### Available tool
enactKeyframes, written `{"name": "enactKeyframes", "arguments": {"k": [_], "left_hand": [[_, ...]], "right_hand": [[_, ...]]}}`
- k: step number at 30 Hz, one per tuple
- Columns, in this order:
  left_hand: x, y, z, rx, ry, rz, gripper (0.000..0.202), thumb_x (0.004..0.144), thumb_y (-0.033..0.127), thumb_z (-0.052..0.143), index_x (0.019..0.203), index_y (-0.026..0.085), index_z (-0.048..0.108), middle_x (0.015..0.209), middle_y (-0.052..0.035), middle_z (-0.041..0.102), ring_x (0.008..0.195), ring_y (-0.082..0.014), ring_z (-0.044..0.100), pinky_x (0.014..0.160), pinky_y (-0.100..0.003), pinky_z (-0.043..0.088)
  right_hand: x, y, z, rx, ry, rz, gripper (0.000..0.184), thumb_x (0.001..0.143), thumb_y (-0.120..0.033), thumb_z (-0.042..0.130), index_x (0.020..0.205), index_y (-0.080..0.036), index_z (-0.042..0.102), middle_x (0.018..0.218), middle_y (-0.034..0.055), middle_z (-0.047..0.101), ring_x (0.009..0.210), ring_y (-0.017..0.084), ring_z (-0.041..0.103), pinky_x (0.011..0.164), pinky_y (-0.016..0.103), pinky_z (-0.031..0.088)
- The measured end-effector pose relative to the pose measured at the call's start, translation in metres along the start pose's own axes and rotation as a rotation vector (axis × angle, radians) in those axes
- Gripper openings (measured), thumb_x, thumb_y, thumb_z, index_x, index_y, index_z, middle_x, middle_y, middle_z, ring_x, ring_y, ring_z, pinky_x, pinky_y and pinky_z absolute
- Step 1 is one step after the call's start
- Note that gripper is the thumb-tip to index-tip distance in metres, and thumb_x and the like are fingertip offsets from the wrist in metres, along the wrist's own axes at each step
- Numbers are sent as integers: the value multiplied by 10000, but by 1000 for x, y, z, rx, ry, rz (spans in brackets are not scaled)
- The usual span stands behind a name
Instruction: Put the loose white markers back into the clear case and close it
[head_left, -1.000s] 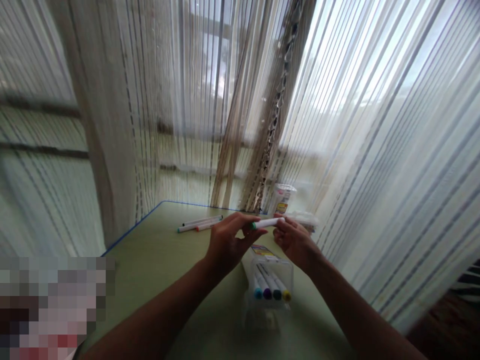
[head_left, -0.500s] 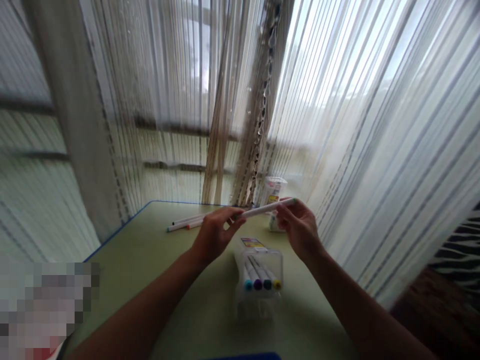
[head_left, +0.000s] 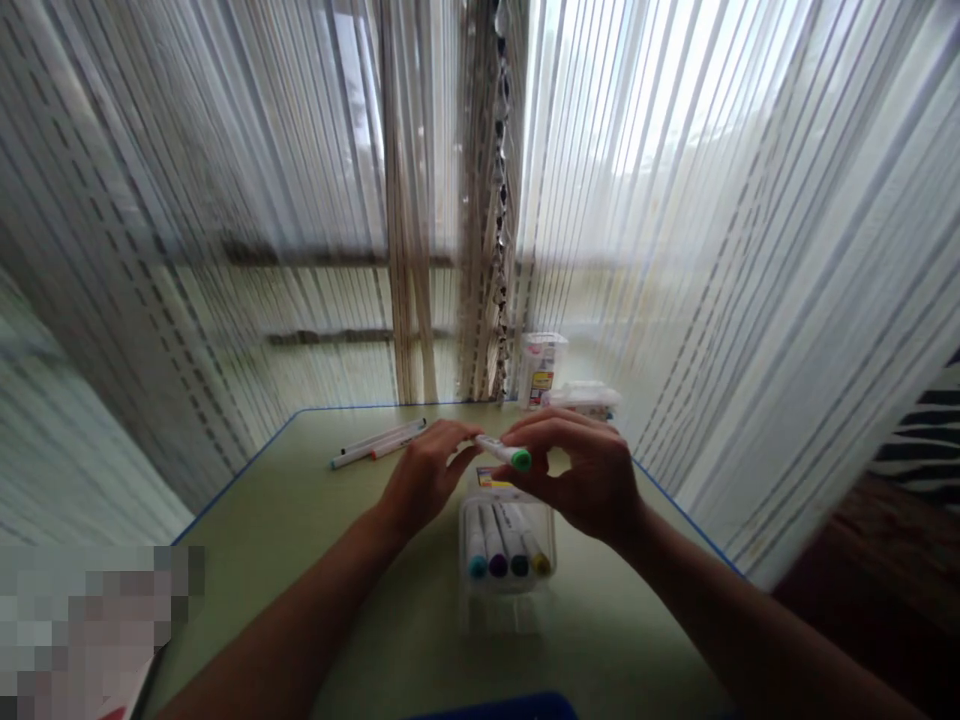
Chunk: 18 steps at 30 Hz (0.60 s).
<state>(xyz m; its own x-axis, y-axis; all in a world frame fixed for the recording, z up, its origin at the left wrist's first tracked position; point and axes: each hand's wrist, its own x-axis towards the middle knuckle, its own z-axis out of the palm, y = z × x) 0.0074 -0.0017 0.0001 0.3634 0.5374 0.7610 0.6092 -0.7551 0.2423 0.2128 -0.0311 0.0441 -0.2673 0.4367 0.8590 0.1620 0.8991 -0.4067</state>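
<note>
A white marker with a green end is held in the air by both hands, its green end toward me. My left hand pinches the far end between thumb and fingertips. Around the part near the green end, my right hand has its thumb and fingers closed. Just below lies a clear plastic case, open at the near side. In it rest several white markers with light blue, purple, dark green and yellow ends. My right fingers partly cover the far part of the case and its label.
Several loose markers lie on the green table at the left. At the back right stand an upright clear case and a second case on its side. String curtains hang behind. A blue object is at the front edge.
The marker has turned from lying crosswise to pointing its green end toward me. My right hand has come closer to the left and lower. The view has shifted slightly right.
</note>
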Motion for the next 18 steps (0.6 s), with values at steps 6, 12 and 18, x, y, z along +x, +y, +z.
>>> {"name": "enactKeyframes", "arguments": {"k": [6, 12, 18], "left_hand": [[-1, -2, 1, 7, 31, -9, 125, 895, 158, 631, 1014, 178, 667, 945, -69, 727, 833, -186, 676, 741, -305, 555], [2, -2, -3, -1, 131, -85, 88, 869, 180, 679, 955, 181, 665, 851, -25, 688, 750, -154, 638, 657, -255, 519], [5, -5, -6, -23, 232, -102, 67, 875, 201, 684, 928, 170, 655, 841, -16, 633, 712, -128, 599, 631, -238, 518]], "right_hand": [[-1, 0, 0, -10, 4, 11, 169, 731, -210, 836, 875, -245, 754, 846, 21, 739, 542, 110, 583, 527, 264, 510], [-5, 12, 1, -41, 110, 113, 141, 801, -208, 775, 927, -236, 720, 833, 25, 733, 557, 121, 616, 556, 284, 531], [-3, 30, 1, 207, 228, 325, 179, 807, -288, 775, 933, -203, 681, 671, -9, 661, 461, 99, 558, 412, 228, 441]]}}
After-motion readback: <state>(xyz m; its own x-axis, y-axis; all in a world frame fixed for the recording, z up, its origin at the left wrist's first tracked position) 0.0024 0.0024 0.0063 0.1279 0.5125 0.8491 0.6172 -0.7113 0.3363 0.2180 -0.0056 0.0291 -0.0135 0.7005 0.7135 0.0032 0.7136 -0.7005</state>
